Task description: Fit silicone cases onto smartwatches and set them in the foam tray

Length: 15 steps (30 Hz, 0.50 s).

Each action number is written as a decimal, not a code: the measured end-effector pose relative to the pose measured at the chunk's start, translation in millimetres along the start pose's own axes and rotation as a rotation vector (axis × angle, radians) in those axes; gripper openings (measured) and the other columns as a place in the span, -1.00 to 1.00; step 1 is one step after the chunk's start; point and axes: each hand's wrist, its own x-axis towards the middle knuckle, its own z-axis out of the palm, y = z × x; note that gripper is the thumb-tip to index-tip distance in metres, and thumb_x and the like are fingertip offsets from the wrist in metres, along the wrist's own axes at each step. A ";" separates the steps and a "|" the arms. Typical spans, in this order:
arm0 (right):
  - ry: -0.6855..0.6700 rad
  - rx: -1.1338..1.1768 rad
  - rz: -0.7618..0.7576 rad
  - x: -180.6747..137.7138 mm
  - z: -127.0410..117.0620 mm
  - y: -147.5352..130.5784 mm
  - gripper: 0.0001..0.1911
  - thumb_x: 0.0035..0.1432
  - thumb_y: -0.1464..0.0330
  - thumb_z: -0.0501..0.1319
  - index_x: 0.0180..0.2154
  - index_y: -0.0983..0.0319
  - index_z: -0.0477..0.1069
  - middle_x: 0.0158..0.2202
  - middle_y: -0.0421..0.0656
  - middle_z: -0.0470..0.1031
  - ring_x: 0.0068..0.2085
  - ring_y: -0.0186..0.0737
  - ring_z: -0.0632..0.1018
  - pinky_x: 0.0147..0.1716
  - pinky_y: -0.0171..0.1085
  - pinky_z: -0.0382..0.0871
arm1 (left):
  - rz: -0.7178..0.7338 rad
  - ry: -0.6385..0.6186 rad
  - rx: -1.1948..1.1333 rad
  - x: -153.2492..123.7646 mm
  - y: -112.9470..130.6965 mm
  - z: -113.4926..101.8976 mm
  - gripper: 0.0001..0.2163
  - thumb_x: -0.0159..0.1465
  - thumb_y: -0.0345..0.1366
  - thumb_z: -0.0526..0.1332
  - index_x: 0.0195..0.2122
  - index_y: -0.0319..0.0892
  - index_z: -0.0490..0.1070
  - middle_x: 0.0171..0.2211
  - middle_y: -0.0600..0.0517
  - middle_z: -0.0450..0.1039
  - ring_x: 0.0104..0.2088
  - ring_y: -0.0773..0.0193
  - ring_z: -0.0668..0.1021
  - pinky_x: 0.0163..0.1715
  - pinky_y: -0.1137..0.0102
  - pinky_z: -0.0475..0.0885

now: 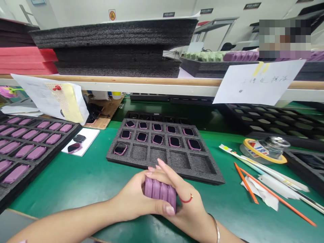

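Note:
Both my hands meet low in the middle of the view, over the green mat. My left hand [133, 199] and my right hand [186, 206] are wrapped together round a stack of several purple watch cases [160, 191], held on edge between the fingers. Just beyond them lies a dark foam tray [207, 173] whose far pockets hold watch cases with dark screens [157, 139]; its near row has one filled pocket at the left and the others bare.
A foam tray of purple cases [27, 145] sits at the left, with two loose cases on a white card [79, 142]. At the right lie orange sticks [246, 184], paper strips, a tape roll [263, 152] and more dark trays [273, 118]. A shelf above carries stacked foam sheets [113, 47].

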 end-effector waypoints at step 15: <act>-0.022 0.188 0.190 8.5 -10.2 -5.1 -0.28 -0.06 0.10 0.50 0.13 0.06 0.39 0.03 -0.13 0.61 -0.01 -0.06 0.65 0.01 -0.20 0.57 | 0.312 0.114 0.482 -10.4 -2.1 -9.0 -0.60 0.01 -0.23 0.52 -0.11 -0.12 0.58 -0.13 0.01 0.65 -0.20 0.17 0.65 -0.15 0.40 0.49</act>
